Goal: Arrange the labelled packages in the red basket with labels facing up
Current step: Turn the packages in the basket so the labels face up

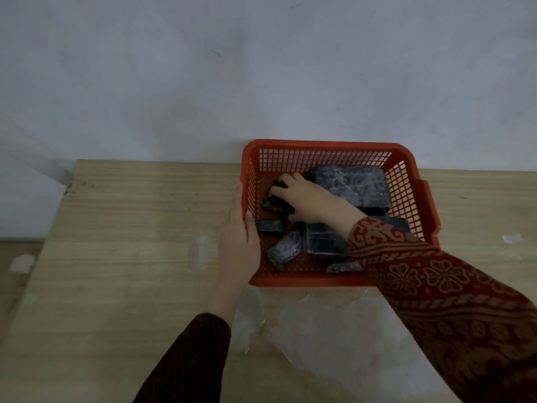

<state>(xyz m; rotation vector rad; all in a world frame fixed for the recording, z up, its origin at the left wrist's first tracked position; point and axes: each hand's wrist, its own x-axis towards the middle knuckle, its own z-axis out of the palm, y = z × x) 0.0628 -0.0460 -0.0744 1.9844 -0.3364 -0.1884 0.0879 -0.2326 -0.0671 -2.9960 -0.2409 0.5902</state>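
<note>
A red mesh basket stands on the wooden table against the wall. Several dark plastic-wrapped packages lie inside it. The largest package sits at the back right, and smaller ones lie tilted near the front. No labels show on them. My right hand reaches into the basket's back left and grips a small dark package. My left hand holds the basket's left rim, thumb hooked over the edge.
The light wooden table ends at the left and meets a pale wall behind. Patches of clear tape or plastic film stick to the tabletop in front of the basket, and a smaller patch lies left of it.
</note>
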